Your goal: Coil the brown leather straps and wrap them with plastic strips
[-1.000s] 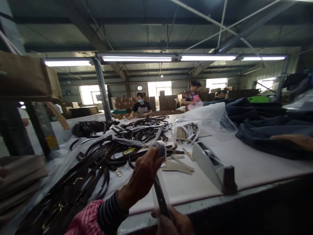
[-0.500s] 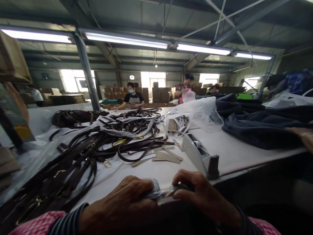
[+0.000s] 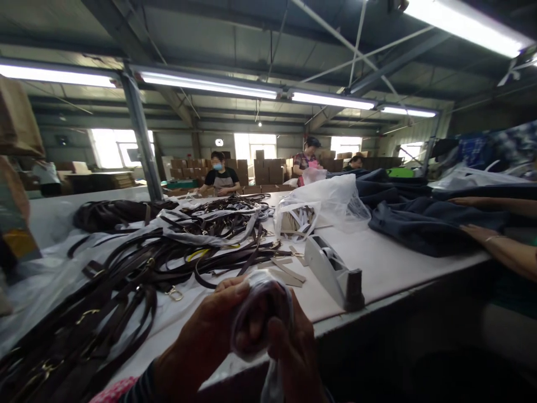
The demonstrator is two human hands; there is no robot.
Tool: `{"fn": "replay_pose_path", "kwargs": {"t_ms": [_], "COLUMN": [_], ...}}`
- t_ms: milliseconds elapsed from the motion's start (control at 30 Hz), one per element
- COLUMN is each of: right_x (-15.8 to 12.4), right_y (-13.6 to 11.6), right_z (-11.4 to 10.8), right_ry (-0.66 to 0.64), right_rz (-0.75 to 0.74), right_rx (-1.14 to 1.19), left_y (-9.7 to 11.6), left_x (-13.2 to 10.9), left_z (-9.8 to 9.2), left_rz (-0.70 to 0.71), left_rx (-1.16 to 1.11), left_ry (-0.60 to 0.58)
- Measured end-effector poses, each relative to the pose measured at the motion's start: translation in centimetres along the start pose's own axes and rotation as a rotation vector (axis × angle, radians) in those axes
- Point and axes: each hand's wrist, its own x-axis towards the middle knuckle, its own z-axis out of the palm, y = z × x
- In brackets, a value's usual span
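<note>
A ring-shaped roll wrapped in clear plastic film [image 3: 265, 278] is held up in front of me, over the table's front edge. My left hand [image 3: 201, 322] grips its left side, thumb along the top. On the other side, my right hand [image 3: 298, 341] is closed round the rim, its thumb bent towards the opening. Fingers show through the middle of the ring. A loose tail of film hangs below, by the right hand. Blur and shadow keep me from telling what the film covers.
Dark brown straps [image 3: 138, 274] with metal clasps heap over the left of the table. Ahead lie flat beige strips [image 3: 289, 273], a grey tape dispenser [image 3: 331, 271] and a clear plastic bag [image 3: 323, 196]. A co-worker's hands press dark fabric [image 3: 419, 224] at right.
Both hands have risen and drawn together round the plastic-wrapped roll, turning its opening towards me. My view has shifted slightly right. The co-worker's hands at right now reach further over the fabric.
</note>
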Motion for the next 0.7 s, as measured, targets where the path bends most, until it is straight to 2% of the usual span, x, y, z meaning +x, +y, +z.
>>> {"fn": "replay_pose_path", "kwargs": {"t_ms": [67,133,300,433,567,633,700], "right_x": [0.5,0.9,1.3,1.0,0.9,1.4,2.3], "right_y": [-0.1,0.0,2.3,3.5,3.0,2.7,2.4], "right_z": [1.2,1.7,1.3,1.1,1.2,1.1,0.8], "right_ry": [-0.019,-0.037,-0.037,0.022,-0.093,-0.139,-0.162], "right_rz": [0.145,0.248,0.232,0.094,-0.068,-0.174,-0.352], "right_rx": [0.184,0.250,0.130,-0.042,-0.230,-0.371,-0.581], "left_y": [-0.5,-0.8,-1.2,-1.8,-2.1,-1.1,0.8], "left_x": [0.5,0.7,0.8,0.5,-0.1,-0.5,-0.8], "left_z": [-1.2,-2.5,-4.4,-5.2,-6.1,-6.3,-6.1], "left_rz": [0.020,0.011,-0.022,-0.006,0.022,0.024,0.016], "left_rx": [-0.015,-0.001,0.049,0.058,0.028,0.064,0.194], "left_ry": [0.016,0.036,0.020,0.060,0.101,0.080,0.023]}}
